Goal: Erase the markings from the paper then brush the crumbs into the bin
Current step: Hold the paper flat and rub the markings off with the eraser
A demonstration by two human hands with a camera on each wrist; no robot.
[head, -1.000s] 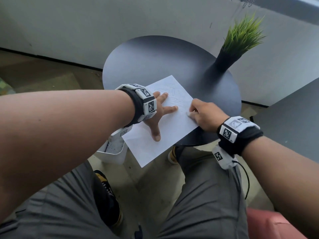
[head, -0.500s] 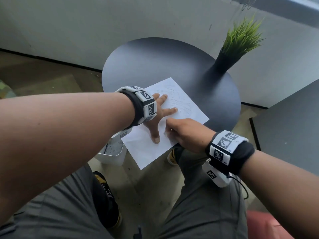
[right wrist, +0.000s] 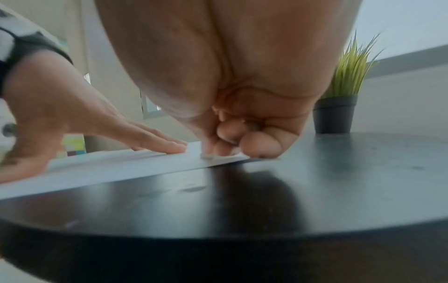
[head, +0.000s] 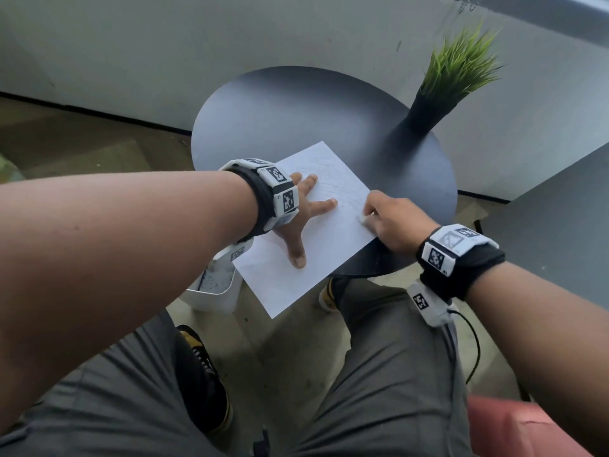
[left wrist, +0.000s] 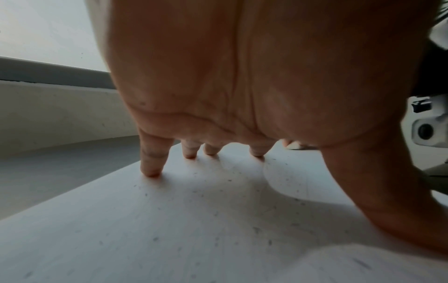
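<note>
Head view is showing a white paper [head: 316, 232] lying on a round black worktop [head: 296, 120], its near corner hanging past the worktop's 6 o'clock edge. Left hand [head: 301, 216] is pressing flat on the paper toward its 9 o'clock side, fingers straight and spread wide, thumb pointing toward 6 o'clock. Right hand [head: 392, 222] is sitting at the paper's 3 o'clock edge, fingers curled and pinching a small white eraser [head: 362, 220] against the sheet. Faint pencil markings [head: 333, 179] are showing toward the paper's 12 o'clock corner. Left wrist view is showing dark crumbs [left wrist: 218, 208] scattered over the sheet under the spread fingertips [left wrist: 151, 172]. A white bin [head: 214, 288] is standing on the floor below the worktop's 7 o'clock edge, partly under the left wrist. A potted plant [head: 458, 70] is standing at the worktop's 2 o'clock rim.
</note>
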